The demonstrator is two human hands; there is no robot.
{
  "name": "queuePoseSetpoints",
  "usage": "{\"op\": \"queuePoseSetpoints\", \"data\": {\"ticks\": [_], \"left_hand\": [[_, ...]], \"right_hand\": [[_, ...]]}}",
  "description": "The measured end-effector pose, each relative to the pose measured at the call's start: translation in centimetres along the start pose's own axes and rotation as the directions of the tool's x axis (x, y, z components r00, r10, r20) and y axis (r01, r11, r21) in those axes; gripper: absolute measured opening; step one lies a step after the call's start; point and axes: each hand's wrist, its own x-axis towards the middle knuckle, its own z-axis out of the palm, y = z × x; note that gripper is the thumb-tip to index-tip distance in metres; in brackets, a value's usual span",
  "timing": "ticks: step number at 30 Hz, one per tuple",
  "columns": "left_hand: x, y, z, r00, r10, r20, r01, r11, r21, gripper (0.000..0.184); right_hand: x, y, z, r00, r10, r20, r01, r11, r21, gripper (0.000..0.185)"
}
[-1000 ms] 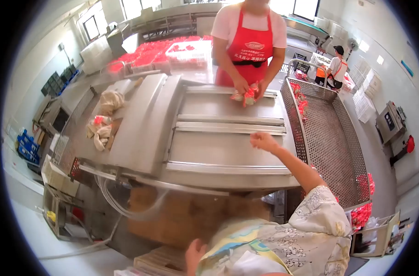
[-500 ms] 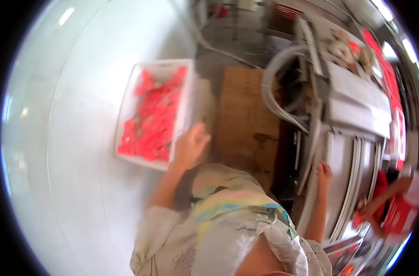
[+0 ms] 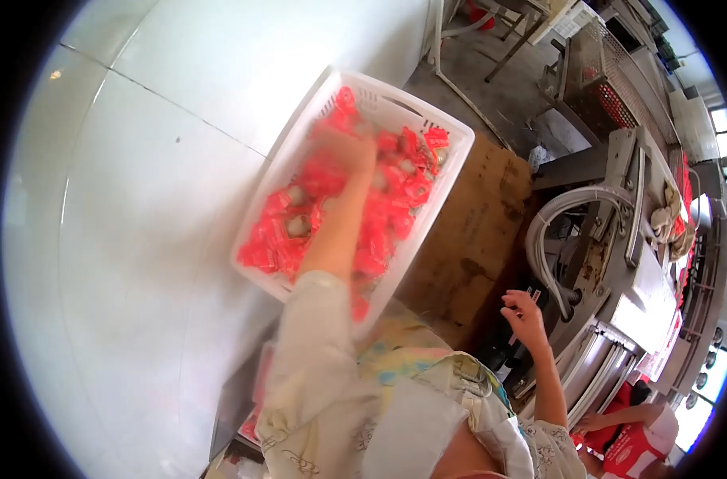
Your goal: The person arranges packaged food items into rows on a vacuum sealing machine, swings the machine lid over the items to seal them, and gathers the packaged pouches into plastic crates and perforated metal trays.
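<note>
Reaching the left hand [image 3: 350, 150] in among the red packets [image 3: 415, 191], no longer hovering at the rim of the white crate [image 3: 401, 101]. Blurring too much to tell whether gripping any. Working along a crate lying lengthwise, lower left to upper right in view, with red packets nearest the left hand. Holding the right hand [image 3: 526, 321] empty, loosely curled, well apart rightward.

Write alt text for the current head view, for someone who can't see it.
A blurred left hand reaches into a white basket of red packets; whether it grips one is unclear. The right hand, loosely open with nothing visible in it, hangs near a metal machine. A co-worker in a red apron is at lower right.
</note>
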Motion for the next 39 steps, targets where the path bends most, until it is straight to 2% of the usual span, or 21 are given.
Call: {"op": "queuePoseSetpoints", "data": {"ticks": [3, 6, 7, 10, 11, 14, 17, 18, 20, 21, 24, 25, 26, 28, 31, 34, 35, 38, 39], "left_hand": [[1.6, -0.1, 4.4, 0.949, -0.260, -0.176, 0.240, 0.962, -0.132, 0.104], [1.6, 2.1, 5.6, 0.869, -0.492, -0.057, 0.436, 0.814, -0.384, 0.104], [1.9, 2.1, 6.5, 0.876, -0.471, -0.103, 0.390, 0.818, -0.422, 0.097], [2.5, 0.7, 7.9, 0.901, -0.394, -0.179, 0.345, 0.904, -0.250, 0.090], [2.5, 0.5, 8.1, 0.892, -0.390, -0.226, 0.352, 0.916, -0.193, 0.073], [2.9, -2.3, 9.4, 0.910, -0.351, -0.219, 0.309, 0.929, -0.204, 0.053], [3.5, -1.9, 7.8, 0.868, -0.484, -0.112, 0.422, 0.837, -0.348, 0.032], [3.4, -1.9, 6.8, 0.881, -0.467, -0.080, 0.401, 0.825, -0.398, 0.030], [3.3, -1.7, 4.8, 0.906, -0.422, -0.019, 0.356, 0.786, -0.505, 0.025], [3.0, -1.5, 4.1, 0.902, -0.431, -0.019, 0.350, 0.755, -0.554, 0.025], [1.9, -2.9, 3.1, 0.941, -0.334, -0.055, 0.281, 0.861, -0.425, 0.025], [1.6, -3.5, 2.8, 0.952, -0.302, -0.048, 0.262, 0.887, -0.380, 0.024], [1.4, -3.8, 2.4, 0.967, -0.244, -0.069, 0.212, 0.927, -0.309, 0.022], [1.0, -4.4, 1.5, 0.987, -0.123, -0.100, 0.106, 0.982, -0.158, 0.019], [0.9, -4.2, 0.1, 0.988, 0.042, -0.151, -0.046, 0.999, -0.024, 0.015], [1.7, -3.3, -2.0, 0.890, 0.434, -0.137, -0.409, 0.895, 0.178, 0.016], [1.8, -4.7, -1.1, 0.912, 0.410, -0.009, -0.410, 0.912, -0.007, 0.019], [1.9, -4.4, -1.4, 0.878, 0.476, 0.056, -0.469, 0.877, -0.101, 0.020], [2.0, -4.7, -1.3, 0.904, 0.421, 0.078, -0.411, 0.904, -0.120, 0.021]], "right_hand": [[1.1, -0.9, 1.0, 0.999, 0.016, 0.047, -0.013, 0.998, -0.061, 0.024], [1.7, -0.7, 1.3, 0.995, 0.095, 0.042, -0.095, 0.995, -0.016, 0.024], [1.9, -0.9, 1.2, 0.995, 0.093, 0.041, -0.093, 0.996, -0.006, 0.023], [2.7, -1.7, 1.2, 0.995, 0.090, 0.033, -0.090, 0.996, 0.012, 0.022], [3.3, -1.9, 1.2, 0.996, 0.085, 0.032, -0.085, 0.996, 0.007, 0.022], [5.8, -3.0, 1.3, 0.999, 0.008, 0.047, -0.006, 1.000, -0.028, 0.022], [8.6, -4.6, 1.3, 0.994, -0.093, 0.061, 0.096, 0.994, -0.056, 0.022], [9.6, -5.7, 1.1, 0.994, -0.101, 0.051, 0.105, 0.992, -0.067, 0.021], [12.4, -8.5, 0.9, 0.960, -0.272, -0.060, 0.268, 0.961, -0.067, 0.021], [14.0, -10.0, 1.0, 0.950, -0.298, -0.092, 0.294, 0.954, -0.058, 0.022], [19.2, -14.6, 2.4, 0.886, -0.447, -0.121, 0.438, 0.894, -0.098, 0.022], [21.5, -15.3, 3.1, 0.804, -0.589, -0.084, 0.527, 0.771, -0.358, 0.020], [23.9, -15.6, 3.9, 0.709, -0.706, -0.003, 0.571, 0.576, -0.585, 0.018], [28.8, -14.7, 5.8, 0.680, -0.712, 0.174, 0.531, 0.315, -0.786, 0.017], [32.2, -14.5, 8.1, 0.871, -0.435, 0.230, 0.385, 0.311, -0.869, 0.015], [34.7, -13.1, 9.4, 0.791, -0.523, 0.317, 0.478, 0.204, -0.855, 0.012], [35.3, -12.8, 9.6, 0.818, -0.439, 0.373, 0.488, 0.186, -0.852, 0.005], [35.8, -13.0, 8.8, 0.579, -0.564, 0.588, 0.705, -0.015, -0.709, 0.010], [35.4, -13.7, 8.5, 0.571, -0.537, 0.621, 0.753, 0.042, -0.656, 0.014]]}}
